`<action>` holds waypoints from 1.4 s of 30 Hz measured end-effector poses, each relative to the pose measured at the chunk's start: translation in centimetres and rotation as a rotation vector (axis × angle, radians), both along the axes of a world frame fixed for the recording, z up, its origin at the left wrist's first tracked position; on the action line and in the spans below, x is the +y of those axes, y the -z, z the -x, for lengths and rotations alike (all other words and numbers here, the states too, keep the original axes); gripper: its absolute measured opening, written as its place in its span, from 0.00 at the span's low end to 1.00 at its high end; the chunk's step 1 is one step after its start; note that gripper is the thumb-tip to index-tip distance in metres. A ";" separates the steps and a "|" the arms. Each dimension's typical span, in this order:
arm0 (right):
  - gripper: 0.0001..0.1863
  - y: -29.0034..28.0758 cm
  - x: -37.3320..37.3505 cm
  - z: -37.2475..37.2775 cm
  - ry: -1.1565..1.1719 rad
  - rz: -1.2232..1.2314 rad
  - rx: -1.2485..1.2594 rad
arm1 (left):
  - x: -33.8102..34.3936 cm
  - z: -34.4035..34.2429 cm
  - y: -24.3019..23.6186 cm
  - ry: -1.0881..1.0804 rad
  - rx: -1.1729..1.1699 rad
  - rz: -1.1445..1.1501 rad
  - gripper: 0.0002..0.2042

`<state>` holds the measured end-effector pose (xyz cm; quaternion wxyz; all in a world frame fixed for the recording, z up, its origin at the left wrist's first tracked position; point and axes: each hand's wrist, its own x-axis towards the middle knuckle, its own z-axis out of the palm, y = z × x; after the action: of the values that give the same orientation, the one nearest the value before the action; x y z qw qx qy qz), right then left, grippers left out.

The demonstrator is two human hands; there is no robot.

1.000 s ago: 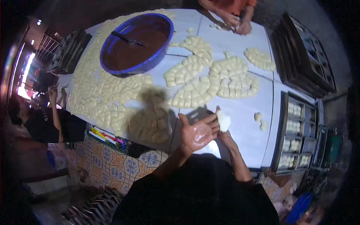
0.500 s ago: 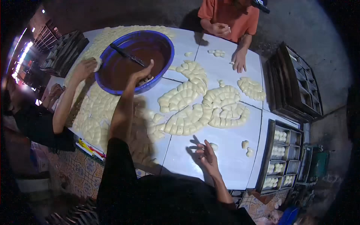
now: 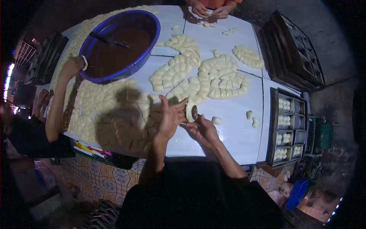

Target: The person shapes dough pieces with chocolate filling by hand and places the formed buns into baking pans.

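A pale dough piece (image 3: 189, 111) with brown filling (image 3: 195, 112) in its middle is held up between my two hands over the table. My left hand (image 3: 170, 118) has its palm turned up and its thumb apart, its fingertips under the dough's left side. On the other side, my right hand (image 3: 205, 131) grips the dough's edge with bent fingers. A small dough ball (image 3: 216, 120) lies on the table just right of my right hand. Beyond my hands spread curved rows of flattened dough pieces (image 3: 219, 68), touching one another.
A blue basin (image 3: 133, 70) of brown filling, with a dark utensil (image 3: 100, 37), stands far left. A co-worker's hand (image 3: 72, 68) holds dough at its rim. Another person's hands (image 3: 213, 12) work dough at the far edge. Compartment trays (image 3: 286, 126) line the right side.
My left hand has come from the basin to the front of the table. My right hand has met it at the filled dough. The far person's hands have come together, and the view has shifted.
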<state>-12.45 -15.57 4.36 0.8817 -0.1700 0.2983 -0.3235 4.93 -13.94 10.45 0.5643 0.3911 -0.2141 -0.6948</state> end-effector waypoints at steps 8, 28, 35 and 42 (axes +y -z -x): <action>0.12 1.4 0.7 -0.1 0.206 0.327 0.428 | 3.1 3.6 5.1 -0.240 0.067 -0.128 0.37; 0.17 -2.6 0.9 2.5 -0.041 1.175 0.667 | 5.7 4.3 5.3 -0.041 -0.573 0.159 0.20; 0.13 -1.9 2.3 3.8 0.217 0.866 0.630 | 5.8 6.4 4.5 -0.162 -0.362 0.139 0.09; 0.09 -1.8 4.0 6.0 0.058 0.900 0.842 | 5.7 7.7 4.6 0.003 -0.298 -0.097 0.10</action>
<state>-18.46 -11.52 6.21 0.5211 -0.6303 0.4595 -0.3464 -2.80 -8.25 5.86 0.5056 0.5164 -0.2621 -0.6395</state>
